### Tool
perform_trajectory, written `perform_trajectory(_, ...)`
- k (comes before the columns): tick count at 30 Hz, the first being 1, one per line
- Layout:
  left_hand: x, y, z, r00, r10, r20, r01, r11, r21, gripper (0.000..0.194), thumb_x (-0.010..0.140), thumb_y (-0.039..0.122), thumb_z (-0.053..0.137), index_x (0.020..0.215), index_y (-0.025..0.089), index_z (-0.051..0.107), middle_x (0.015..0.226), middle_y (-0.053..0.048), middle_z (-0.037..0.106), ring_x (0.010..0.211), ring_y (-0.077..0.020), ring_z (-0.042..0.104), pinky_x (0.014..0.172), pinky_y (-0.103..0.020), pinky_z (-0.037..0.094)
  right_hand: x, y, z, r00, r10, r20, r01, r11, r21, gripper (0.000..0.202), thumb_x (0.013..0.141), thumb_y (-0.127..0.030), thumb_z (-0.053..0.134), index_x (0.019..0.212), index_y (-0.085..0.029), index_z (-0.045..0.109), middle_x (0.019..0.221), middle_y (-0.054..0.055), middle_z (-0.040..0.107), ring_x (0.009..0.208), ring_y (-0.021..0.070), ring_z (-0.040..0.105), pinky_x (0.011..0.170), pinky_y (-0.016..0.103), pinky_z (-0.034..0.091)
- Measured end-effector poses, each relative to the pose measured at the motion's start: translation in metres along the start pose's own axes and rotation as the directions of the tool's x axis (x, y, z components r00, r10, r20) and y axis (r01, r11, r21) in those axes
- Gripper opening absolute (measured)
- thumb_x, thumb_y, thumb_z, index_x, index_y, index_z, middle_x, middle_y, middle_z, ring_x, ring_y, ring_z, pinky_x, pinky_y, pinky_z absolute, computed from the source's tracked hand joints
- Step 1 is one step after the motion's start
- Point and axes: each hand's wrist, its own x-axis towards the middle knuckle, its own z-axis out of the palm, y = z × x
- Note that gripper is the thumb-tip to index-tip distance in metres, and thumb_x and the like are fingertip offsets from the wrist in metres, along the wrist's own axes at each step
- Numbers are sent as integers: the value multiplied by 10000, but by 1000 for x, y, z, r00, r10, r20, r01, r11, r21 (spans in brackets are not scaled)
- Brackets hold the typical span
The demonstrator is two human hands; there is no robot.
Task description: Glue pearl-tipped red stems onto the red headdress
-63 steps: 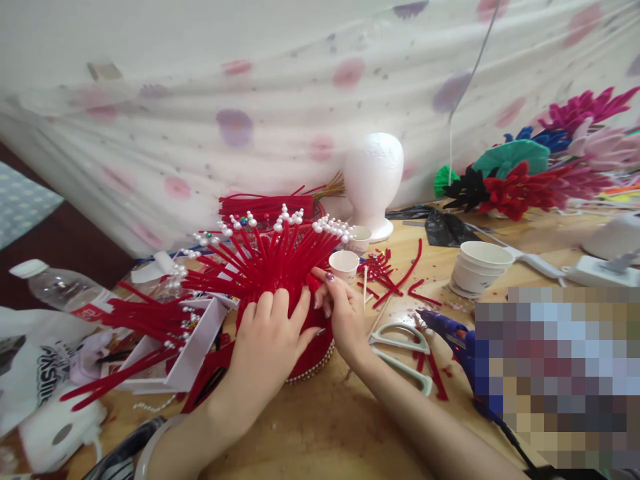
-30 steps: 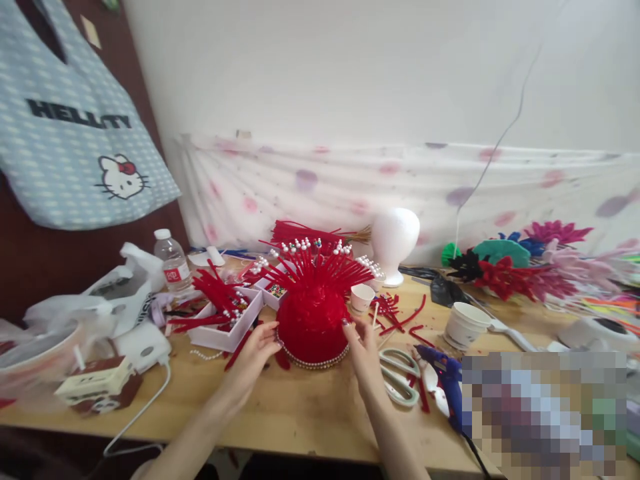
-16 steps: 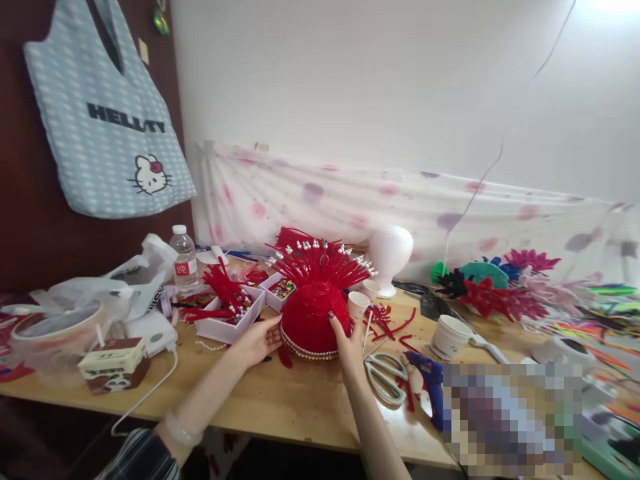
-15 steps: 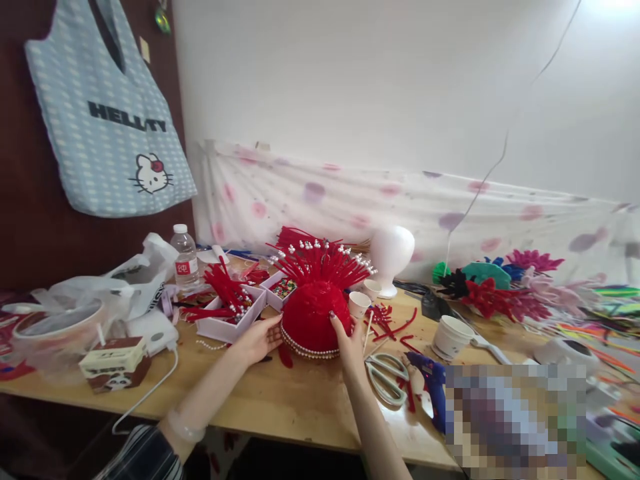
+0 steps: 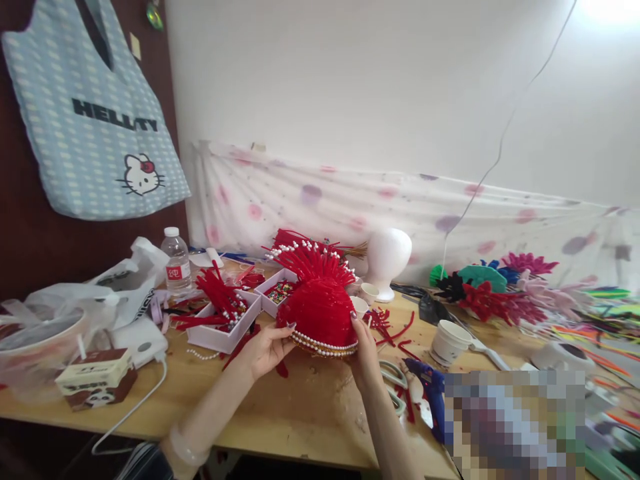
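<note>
Between my hands is a domed red hat [image 5: 317, 313] with white beads and a gold band round its lower rim. A fan of red stems tipped with white beads rises from its far side. My left hand [image 5: 270, 350] pinches the rim at the left, thumb on top. On the right edge, my right hand [image 5: 364, 347] grips it with the thumb on the outside. The hat is tilted, its near rim raised off the wooden table [image 5: 300, 413]. Its inside is hidden from me.
Left of the hat stand a white box [image 5: 225, 333] of red stems and a box of small beads [image 5: 280, 290]. Scissors [image 5: 395, 383], a blue glue gun [image 5: 430, 387] and a paper cup [image 5: 450, 341] lie to the right. Behind stands a white foam head [image 5: 387, 257].
The hat has been tilted back, its near rim lifting so the gold band shows. My left thumb has come onto the rim, and my right hand has shifted slightly right along the edge.
</note>
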Motion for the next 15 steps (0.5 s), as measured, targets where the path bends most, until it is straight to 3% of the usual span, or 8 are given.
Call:
perform_trajectory(4, -15, -11, 22, 980, 195, 43, -190, 977, -95, 477, 763, -112, 519, 1144, 161, 605, 856, -25, 737, 740, -118, 715, 673, -178, 576, -1, -12, 9, 1000, -2, -12, 3, 992, 124, 437, 690, -409, 768, 1083, -253, 659, 1045, -2, 744, 971, 216, 686, 839, 360, 552)
perform_trajectory(7, -26, -26, 43, 914, 393, 103, -381, 917, -120, 602, 687, -35, 670, 1213, 239, 570, 958, -10, 729, 798, -136, 709, 691, -197, 575, -15, -16, 13, 1000, -6, 31, 0, 981, 195, 413, 711, -449, 749, 1052, -226, 681, 1028, 27, 747, 949, 210, 692, 859, 366, 549)
perform_trajectory(10, -33, -48, 63, 828, 543, 137, -537, 840, -82, 738, 669, 119, 770, 1324, 286, 473, 1078, -40, 706, 920, -189, 698, 799, -272, 571, -38, -16, 15, 986, 82, 148, -125, 943, 308, 371, 719, -485, 746, 956, -200, 719, 962, 61, 759, 903, 210, 705, 867, 361, 550)
perform_trajectory(12, -32, -66, 74, 782, 607, 143, -613, 790, -2, 841, 666, 180, 793, 1393, 269, 380, 1077, -73, 703, 948, -226, 694, 832, -320, 562, -49, -16, 17, 965, 78, 252, -180, 893, 412, 317, 761, -454, 726, 975, -220, 719, 1004, 55, 754, 957, 206, 694, 919, 370, 529)
perform_trajectory(15, -25, -90, 83, 763, 626, 161, -643, 760, 89, 809, 689, 234, 776, 1392, 251, 378, 1099, -97, 698, 993, -238, 682, 879, -340, 535, -44, -22, 24, 950, 7, 312, -159, 871, 465, 275, 797, -377, 705, 1030, -231, 705, 1019, 44, 752, 986, 216, 683, 938, 394, 517)
